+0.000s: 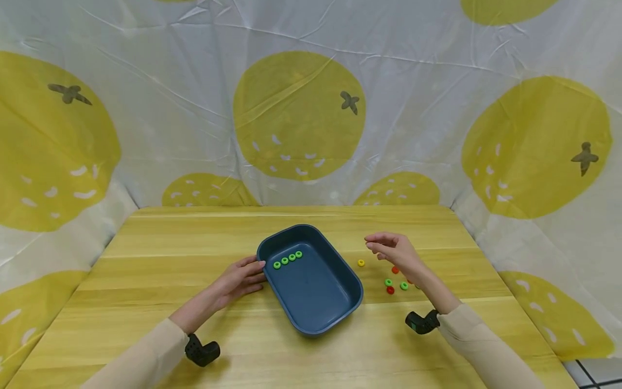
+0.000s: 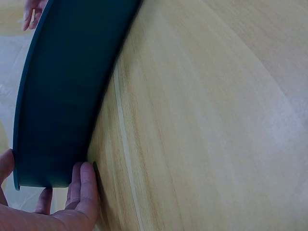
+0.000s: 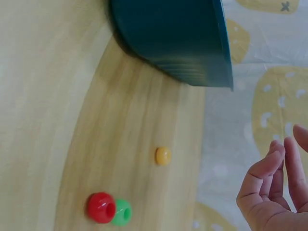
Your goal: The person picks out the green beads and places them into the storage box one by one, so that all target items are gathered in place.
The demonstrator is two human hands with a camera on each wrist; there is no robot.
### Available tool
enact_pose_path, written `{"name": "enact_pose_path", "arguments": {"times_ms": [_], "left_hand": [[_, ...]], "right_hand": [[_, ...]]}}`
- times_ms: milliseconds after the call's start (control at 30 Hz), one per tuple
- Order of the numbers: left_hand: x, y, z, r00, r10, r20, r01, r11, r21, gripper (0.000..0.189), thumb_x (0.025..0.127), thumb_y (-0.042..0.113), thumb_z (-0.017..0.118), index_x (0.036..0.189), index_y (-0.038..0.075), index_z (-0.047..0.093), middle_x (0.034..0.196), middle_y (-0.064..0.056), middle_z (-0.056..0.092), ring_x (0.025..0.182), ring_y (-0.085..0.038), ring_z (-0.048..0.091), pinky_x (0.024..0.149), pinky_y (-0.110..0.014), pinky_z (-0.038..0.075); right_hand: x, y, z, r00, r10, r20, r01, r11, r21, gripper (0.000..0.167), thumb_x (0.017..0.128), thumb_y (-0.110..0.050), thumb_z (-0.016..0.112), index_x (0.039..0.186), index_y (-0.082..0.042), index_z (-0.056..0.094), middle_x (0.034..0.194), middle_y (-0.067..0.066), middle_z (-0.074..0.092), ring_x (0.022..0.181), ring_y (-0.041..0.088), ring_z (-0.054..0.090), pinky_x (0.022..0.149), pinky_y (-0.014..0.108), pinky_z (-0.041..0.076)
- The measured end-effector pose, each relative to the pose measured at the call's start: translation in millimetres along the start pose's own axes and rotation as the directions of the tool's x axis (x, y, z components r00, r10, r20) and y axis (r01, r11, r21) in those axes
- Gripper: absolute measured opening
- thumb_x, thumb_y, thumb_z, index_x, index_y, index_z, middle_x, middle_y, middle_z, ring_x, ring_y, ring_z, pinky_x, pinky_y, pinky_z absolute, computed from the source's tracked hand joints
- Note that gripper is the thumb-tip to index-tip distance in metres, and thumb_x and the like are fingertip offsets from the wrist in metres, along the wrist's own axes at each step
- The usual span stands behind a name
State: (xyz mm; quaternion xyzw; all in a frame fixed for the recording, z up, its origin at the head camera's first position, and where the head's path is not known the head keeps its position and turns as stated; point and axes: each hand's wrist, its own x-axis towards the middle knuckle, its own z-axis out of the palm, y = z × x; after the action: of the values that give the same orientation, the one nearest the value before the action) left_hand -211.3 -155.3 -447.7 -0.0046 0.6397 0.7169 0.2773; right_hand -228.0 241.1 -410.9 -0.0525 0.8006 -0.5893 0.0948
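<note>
A dark blue tray (image 1: 311, 292) sits at an angle on the table, with several green beads (image 1: 288, 260) in a row inside it. My left hand (image 1: 241, 280) grips the tray's left edge, the thumb over the rim and the other fingers against the outer wall. Above the table, right of the tray, my right hand (image 1: 396, 251) hovers with bent fingers and thumb near each other; no bead shows between them. Nearest to it lies a yellow bead (image 1: 361, 263). Below it are red beads (image 1: 391, 290) and green beads (image 1: 404, 286), some partly hidden by the wrist.
The wooden table (image 1: 194, 232) ends at a hanging cloth (image 1: 194, 108) printed with yellow fruit. Black wrist devices (image 1: 202, 351) are strapped to both forearms, near the beige sleeves.
</note>
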Motion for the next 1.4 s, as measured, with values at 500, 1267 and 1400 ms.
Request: {"name": "enact_pose_path", "arguments": {"times_ms": [500,1267,1400], "left_hand": [[0.9,2.3,5.5,0.997,-0.031,-0.064,0.031,0.999,0.005,0.069,0.097,0.031,0.051,0.149,0.002,0.017,0.139,-0.019,0.048,0.107,-0.014,0.06,0.107,-0.047,0.039],[2.8,-0.6,3.5,0.997,-0.034,-0.071,0.035,0.999,0.01,0.071,0.096,0.033,0.052,0.149,0.002,0.016,0.143,-0.023,0.042,0.111,-0.017,0.059,0.107,-0.046,0.04],[2.8,-0.4,4.3,0.998,-0.028,-0.065,0.029,0.999,0.013,0.071,0.097,0.033,0.05,0.149,0.002,0.014,0.144,-0.024,0.04,0.113,-0.018,0.058,0.108,-0.047,0.038]], "right_hand": [[-26.6,47,-22,0.994,-0.112,-0.011,0.103,0.941,-0.322,0.027,0.085,-0.017,0.069,0.104,0.002,0.068,0.096,0.016,0.071,0.073,0.014,0.059,0.058,0.023,0.049],[-28.7,53,-7,0.993,-0.091,-0.077,0.01,0.702,-0.712,0.007,0.077,-0.013,0.075,0.082,-0.012,0.07,0.072,-0.003,0.064,0.065,0.008,0.055,0.055,0.024,0.044],[-27.9,53,-9,0.993,-0.09,-0.073,0.015,0.723,-0.691,0.006,0.078,-0.013,0.074,0.083,-0.012,0.07,0.073,-0.003,0.064,0.065,0.009,0.053,0.054,0.023,0.043]]}}
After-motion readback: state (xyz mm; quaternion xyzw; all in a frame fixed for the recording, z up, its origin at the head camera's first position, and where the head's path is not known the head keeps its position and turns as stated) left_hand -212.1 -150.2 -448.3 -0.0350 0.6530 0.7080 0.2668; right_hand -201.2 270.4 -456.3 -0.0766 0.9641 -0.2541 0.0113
